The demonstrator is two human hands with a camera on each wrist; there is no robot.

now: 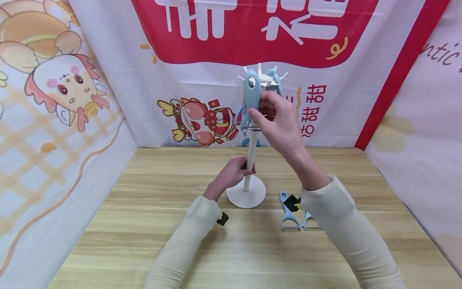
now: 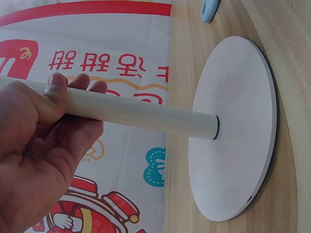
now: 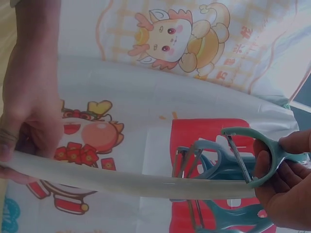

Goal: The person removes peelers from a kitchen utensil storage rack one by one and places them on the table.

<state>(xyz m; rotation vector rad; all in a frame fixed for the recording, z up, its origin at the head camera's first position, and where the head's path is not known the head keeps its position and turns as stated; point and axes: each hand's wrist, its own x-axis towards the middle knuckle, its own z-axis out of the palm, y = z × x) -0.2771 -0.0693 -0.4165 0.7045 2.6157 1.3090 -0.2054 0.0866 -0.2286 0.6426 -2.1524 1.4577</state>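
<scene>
A white stand has a round base (image 1: 236, 198), an upright pole (image 1: 251, 150) and a ring of hooks (image 1: 265, 79) at its top. My left hand (image 1: 234, 173) grips the pole above the base, thumb and fingers around it in the left wrist view. Up at the hooks, my right hand (image 1: 280, 118) pinches a light blue Y-shaped peeler (image 1: 251, 96), whose handle hole is at a hook and whose blade points down. Other blue peelers (image 3: 233, 172) hang from the stand, partly hidden behind the held one in the head view.
Two more light blue peelers lie on the wooden table right of the base: one peeler (image 1: 288, 216) shows nearly whole, the other peeler (image 1: 309, 221) is partly covered by my right sleeve (image 1: 332, 204). A printed cloth backdrop (image 1: 213, 86) stands behind the table and at both sides.
</scene>
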